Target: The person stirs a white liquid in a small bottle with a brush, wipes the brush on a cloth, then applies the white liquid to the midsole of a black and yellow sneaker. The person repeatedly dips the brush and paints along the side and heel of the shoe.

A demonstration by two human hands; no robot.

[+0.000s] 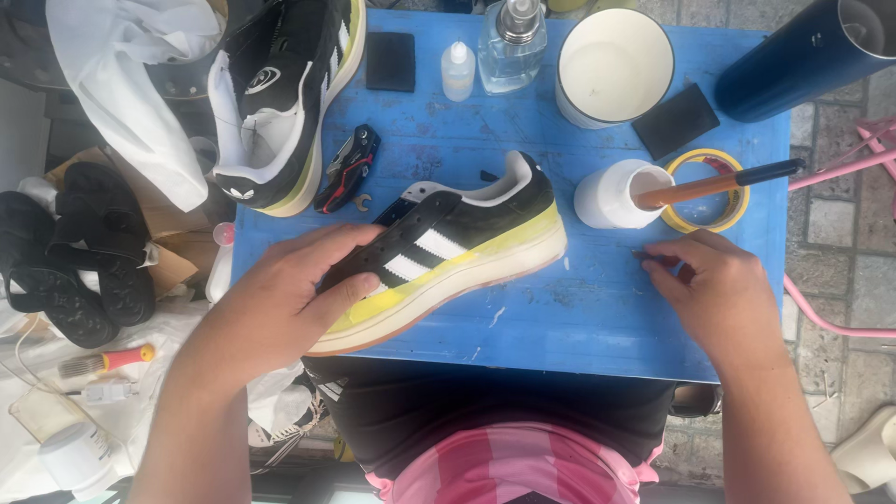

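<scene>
A black sneaker with white stripes and a yellowed sole lies on its side on the blue table. My left hand rests over its toe end and grips it. My right hand lies on the table to the right of the shoe, fingers pinched on a small dark thing I cannot make out. Just beyond it stands a small white jar with a brush leaning in it.
A second matching sneaker lies at the table's far left. Behind are a white cup, a spray bottle, a dropper bottle, two black sponges, yellow tape roll, pliers. Black sandals lie left.
</scene>
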